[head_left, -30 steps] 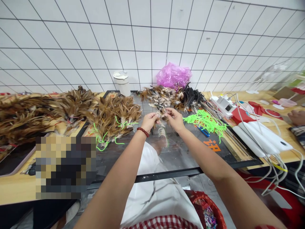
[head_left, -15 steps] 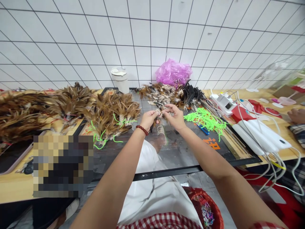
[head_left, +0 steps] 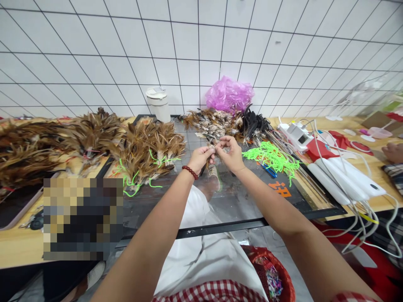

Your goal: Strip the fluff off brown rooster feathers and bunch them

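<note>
Above the middle of the glass tabletop, my left hand (head_left: 201, 157) and my right hand (head_left: 230, 153) meet fingertip to fingertip. Both are closed in a pinch on a small bunch of brownish feathers, mostly hidden by the fingers. Just beyond my hands lies a loose pile of brown and pale feathers (head_left: 217, 121), with black feathers (head_left: 255, 126) at its right. To the left are brown feather bunches (head_left: 151, 144), some tied with neon green cord. A tangled heap of neon green cord (head_left: 272, 159) lies right of my right hand, with a blue-handled tool (head_left: 269, 170) at its edge.
A pale lidded cup (head_left: 158, 105) and a pink plastic bag (head_left: 229, 95) stand by the tiled wall. More feather bunches (head_left: 94, 130) cover the left. White power devices (head_left: 346, 180) with cables lie right, near another person's hand (head_left: 393, 152). Below is a red-lined bin (head_left: 288, 272).
My fingertips have drawn closer together, and less of the feather bunch shows between them. My left hand has shifted slightly right. The things on the table have stayed put.
</note>
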{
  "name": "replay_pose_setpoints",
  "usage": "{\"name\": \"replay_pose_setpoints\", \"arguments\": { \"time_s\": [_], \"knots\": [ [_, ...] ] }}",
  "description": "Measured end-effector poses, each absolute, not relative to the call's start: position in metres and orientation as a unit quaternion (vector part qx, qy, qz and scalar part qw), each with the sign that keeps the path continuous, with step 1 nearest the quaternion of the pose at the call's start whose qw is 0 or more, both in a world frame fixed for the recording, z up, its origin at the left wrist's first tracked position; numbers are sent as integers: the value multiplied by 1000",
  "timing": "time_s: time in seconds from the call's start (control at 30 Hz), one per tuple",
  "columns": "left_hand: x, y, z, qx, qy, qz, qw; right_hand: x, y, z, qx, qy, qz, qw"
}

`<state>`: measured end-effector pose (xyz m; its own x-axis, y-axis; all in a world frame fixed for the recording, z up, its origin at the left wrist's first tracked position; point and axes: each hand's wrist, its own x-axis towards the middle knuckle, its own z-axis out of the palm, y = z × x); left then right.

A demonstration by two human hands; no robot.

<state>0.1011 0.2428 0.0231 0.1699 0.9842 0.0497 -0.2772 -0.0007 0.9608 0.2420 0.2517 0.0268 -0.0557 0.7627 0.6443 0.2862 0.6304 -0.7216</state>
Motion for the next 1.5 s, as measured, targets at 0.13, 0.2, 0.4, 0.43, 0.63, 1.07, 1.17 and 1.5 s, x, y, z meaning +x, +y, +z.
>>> {"name": "replay_pose_setpoints", "arguments": {
  "time_s": [0.13, 0.2, 0.4, 0.43, 0.63, 1.07, 1.17, 1.5],
  "knots": [
    [103, 243, 24, 460, 389, 535, 593, 245, 255, 24, -379, -702, 222, 561],
    [103, 243, 25, 449, 387, 545, 593, 247, 257, 23, -383, -717, 210, 543],
    [101, 244, 25, 447, 381, 556, 588, 252, 264, 20, -407, -747, 177, 495],
    [101, 244, 24, 451, 381, 555, 586, 252, 264, 19, -411, -753, 175, 482],
    [102, 245, 23, 452, 372, 555, 591, 250, 263, 14, -467, -813, 98, 333],
    [100, 252, 19, 371, 376, 631, 568, 245, 253, 25, -476, -759, 76, 437],
    [103, 251, 19, 371, 351, 640, 574, 240, 248, 27, -446, -762, 99, 460],
    [103, 245, 25, 401, 319, 611, 604, 235, 252, 25, -386, -654, 364, 539]
  ]
}}
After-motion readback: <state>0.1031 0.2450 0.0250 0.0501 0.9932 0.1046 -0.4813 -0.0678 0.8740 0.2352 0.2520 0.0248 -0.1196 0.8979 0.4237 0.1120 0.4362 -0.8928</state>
